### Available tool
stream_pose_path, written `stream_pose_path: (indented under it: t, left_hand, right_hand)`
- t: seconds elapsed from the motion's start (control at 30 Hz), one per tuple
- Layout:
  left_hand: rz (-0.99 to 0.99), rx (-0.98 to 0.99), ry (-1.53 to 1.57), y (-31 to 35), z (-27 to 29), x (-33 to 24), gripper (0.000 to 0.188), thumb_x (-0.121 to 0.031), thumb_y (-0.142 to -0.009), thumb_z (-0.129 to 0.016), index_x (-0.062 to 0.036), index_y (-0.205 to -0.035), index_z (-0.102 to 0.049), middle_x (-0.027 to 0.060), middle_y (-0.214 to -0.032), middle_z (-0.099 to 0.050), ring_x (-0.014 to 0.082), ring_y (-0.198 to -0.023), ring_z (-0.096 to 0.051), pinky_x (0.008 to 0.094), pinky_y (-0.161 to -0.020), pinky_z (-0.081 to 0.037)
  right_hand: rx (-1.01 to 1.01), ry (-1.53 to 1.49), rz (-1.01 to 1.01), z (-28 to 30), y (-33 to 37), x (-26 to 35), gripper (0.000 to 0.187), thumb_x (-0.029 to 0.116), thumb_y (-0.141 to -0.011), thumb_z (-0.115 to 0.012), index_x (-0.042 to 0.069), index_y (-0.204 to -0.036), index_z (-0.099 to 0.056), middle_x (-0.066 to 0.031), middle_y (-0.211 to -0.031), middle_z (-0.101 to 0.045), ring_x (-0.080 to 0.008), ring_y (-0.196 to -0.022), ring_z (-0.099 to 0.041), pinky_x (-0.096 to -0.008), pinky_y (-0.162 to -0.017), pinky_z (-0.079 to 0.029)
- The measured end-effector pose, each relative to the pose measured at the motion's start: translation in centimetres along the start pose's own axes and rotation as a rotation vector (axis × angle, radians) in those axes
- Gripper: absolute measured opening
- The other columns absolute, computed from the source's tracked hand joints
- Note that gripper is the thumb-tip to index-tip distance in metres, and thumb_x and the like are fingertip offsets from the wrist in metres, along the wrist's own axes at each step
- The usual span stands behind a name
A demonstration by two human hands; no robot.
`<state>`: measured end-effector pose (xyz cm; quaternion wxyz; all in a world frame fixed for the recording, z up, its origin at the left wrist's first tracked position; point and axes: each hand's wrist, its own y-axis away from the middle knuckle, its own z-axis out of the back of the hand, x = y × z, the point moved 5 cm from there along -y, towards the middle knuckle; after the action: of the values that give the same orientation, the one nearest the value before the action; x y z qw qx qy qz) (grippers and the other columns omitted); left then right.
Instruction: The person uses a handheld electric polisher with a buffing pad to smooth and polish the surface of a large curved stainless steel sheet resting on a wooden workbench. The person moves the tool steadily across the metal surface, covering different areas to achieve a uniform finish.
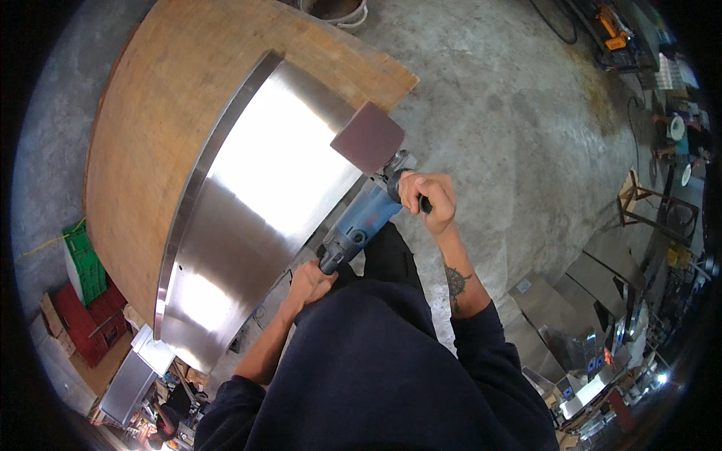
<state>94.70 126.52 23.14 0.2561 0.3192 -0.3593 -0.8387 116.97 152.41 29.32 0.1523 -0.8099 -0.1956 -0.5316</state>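
Observation:
A blue drum sander (365, 218) with a wide reddish-brown abrasive drum (370, 139) is held in both hands. My left hand (310, 284) is wrapped round the dark rear grip. Farther forward, my right hand (430, 197) closes round the black side handle by the drum. To the left lies a shiny stainless steel panel (241, 214) with a raised, bent long edge on its far side. The drum overlaps the panel's right end in view; whether it touches the metal I cannot tell. Under the panel is a large wooden board (143, 143).
A bucket (335, 10) stands beyond the board. On the left are a green crate (84, 263) and red boxes (94, 323). Flat metal sheets (575, 297) and a small stool frame (662, 214) stand on the right. Other people are at the far right and lower left.

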Motion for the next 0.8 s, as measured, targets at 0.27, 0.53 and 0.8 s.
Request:
stream_pose_path:
  t: [0.27,0.53,0.8]
  left_hand:
    - [-0.065,0.052,0.009,-0.5,-0.7,2.6,0.049,-0.039,-0.082,-0.073,0.0071,-0.096,-0.073,0.0327,-0.090,-0.072,0.0487,-0.093,-0.073,0.0516,-0.086,-0.055]
    - [-0.024,0.064,0.036,2.3,-1.1,6.6,0.050,-0.041,-0.080,-0.073,0.0056,-0.097,-0.075,0.0305,-0.091,-0.074,0.0476,-0.092,-0.073,0.0519,-0.088,-0.056]
    - [-0.061,0.064,0.019,8.1,0.6,15.7,0.052,-0.042,-0.079,-0.073,0.0069,-0.096,-0.074,0.0322,-0.096,-0.074,0.0469,-0.097,-0.073,0.0523,-0.089,-0.056]
  right_hand:
    - [0.011,0.004,-0.034,-0.5,1.4,-1.4,0.048,0.021,-0.097,-0.045,0.001,-0.053,-0.049,-0.0095,-0.054,-0.053,-0.0200,-0.054,-0.050,-0.0363,-0.061,-0.041]
    - [0.007,0.042,-0.024,-4.1,5.5,-2.5,0.048,0.024,-0.097,-0.044,0.003,-0.054,-0.049,-0.0092,-0.053,-0.051,-0.0203,-0.052,-0.047,-0.0364,-0.063,-0.039]
    - [-0.051,0.014,0.021,-13.8,11.8,-4.0,0.051,0.029,-0.100,-0.042,0.006,-0.055,-0.048,-0.0094,-0.052,-0.048,-0.0211,-0.052,-0.041,-0.0384,-0.063,-0.036]
